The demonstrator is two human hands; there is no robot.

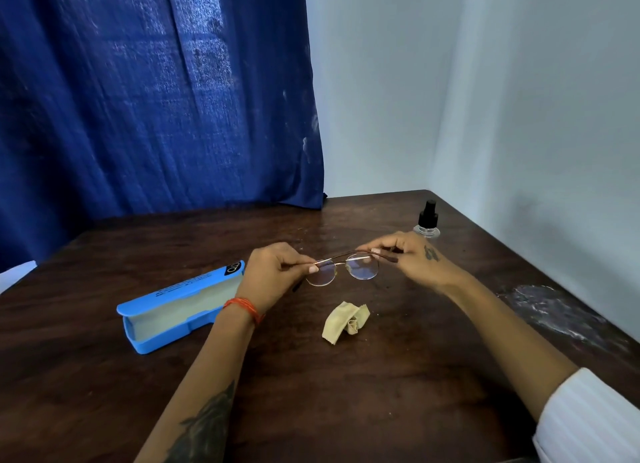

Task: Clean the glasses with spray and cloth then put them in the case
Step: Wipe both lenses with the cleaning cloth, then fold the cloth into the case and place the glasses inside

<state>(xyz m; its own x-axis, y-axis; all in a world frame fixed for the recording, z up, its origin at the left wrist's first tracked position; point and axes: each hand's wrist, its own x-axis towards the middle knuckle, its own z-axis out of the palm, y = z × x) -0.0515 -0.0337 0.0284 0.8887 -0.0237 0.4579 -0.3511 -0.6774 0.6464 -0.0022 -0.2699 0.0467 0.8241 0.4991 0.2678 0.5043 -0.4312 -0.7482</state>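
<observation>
Round thin-framed glasses [343, 268] are held a little above the dark wooden table [346, 393], lenses hanging down. My left hand [273, 272] pinches the frame's left end, and my right hand [405, 254] grips the right temple arm. A crumpled beige cloth [344, 322] lies on the table just below the glasses. The blue case [180, 306] lies open to the left, its pale lining showing, partly behind my left wrist. A clear spray bottle [427, 222] with a black pump stands behind my right hand, its lower part hidden.
A dark blue curtain [156, 99] hangs behind the table at the back left. Pale walls close the back right corner. A whitish scuffed patch [554, 310] marks the table's right edge.
</observation>
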